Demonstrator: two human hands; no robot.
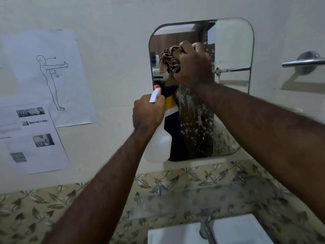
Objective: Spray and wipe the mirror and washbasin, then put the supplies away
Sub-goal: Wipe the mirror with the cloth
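A rounded wall mirror (232, 43) hangs above the white washbasin (239, 229). Spray droplets speckle its lower middle. My right hand (193, 66) is pressed against the upper middle of the mirror, shut on a bunched brown cloth (170, 59). My left hand (147, 111) holds a white spray bottle (159, 143) with an orange-tipped nozzle, upright, in front of the mirror's lower left edge.
A glass shelf (175, 201) runs below the mirror over leaf-patterned tiles. A chrome tap (205, 224) stands at the basin's back. A chrome towel bar (304, 62) sticks out at the right. Printed paper sheets (44, 81) are stuck on the wall at the left.
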